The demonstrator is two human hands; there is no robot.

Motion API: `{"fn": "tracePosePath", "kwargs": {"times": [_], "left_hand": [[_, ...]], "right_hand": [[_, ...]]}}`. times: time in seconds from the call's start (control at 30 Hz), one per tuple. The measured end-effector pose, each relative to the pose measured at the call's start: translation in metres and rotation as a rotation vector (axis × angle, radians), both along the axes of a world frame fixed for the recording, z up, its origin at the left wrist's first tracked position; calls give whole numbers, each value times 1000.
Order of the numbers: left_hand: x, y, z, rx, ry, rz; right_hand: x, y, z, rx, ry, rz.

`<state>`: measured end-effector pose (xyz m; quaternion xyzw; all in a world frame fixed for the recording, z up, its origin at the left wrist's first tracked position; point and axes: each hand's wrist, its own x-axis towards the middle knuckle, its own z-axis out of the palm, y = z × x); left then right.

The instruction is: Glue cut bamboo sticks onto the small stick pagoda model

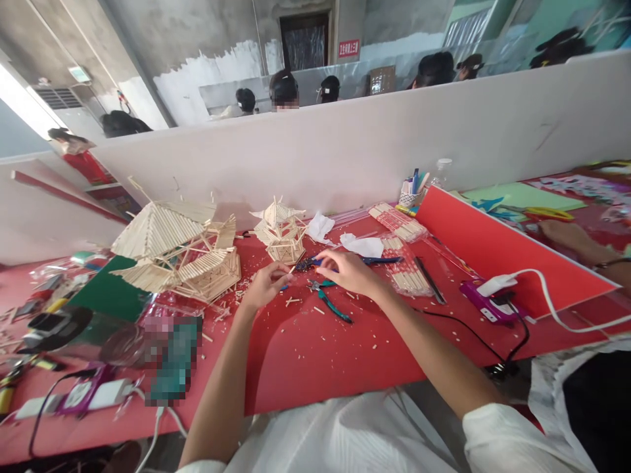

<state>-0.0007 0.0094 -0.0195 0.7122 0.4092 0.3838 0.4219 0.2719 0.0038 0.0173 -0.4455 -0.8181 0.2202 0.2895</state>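
Note:
My left hand (266,284) is closed in a pinch, with a short thin wooden stick (296,265) at its fingertips. Facing it, my right hand (348,270) has curled fingers and thumb close together; whatever they hold is too small to make out. Partly behind the right hand lie blue-handled pliers (387,260). Below the hands rest teal-handled cutters (332,305), their jaws pointing away from me. A small tiered pavilion model (280,230) made of wooden sticks stands just beyond my left hand. A larger stick pavilion (182,246) stands to its left.
Packs of wooden sticks (404,263) and crumpled white tissue (362,245) lie at the right. A red board (497,249) stands beside a purple power strip (486,302). A phone (175,361) sits front left. Stick scraps litter the red table (335,368); a white partition (345,151) rises behind.

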Motion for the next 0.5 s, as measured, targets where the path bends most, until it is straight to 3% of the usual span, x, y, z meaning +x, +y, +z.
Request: {"fn": "tracePosePath", "kwargs": {"times": [0.1,0.2,0.5], "left_hand": [[2,-1,2,35,35,18],[2,-2,3,82,61,67],[9,0,9,224,-136,386]], "right_hand": [[-35,5,7,-31,124,127],[-57,15,10,-4,96,115],[-61,33,28,-70,131,143]]}}
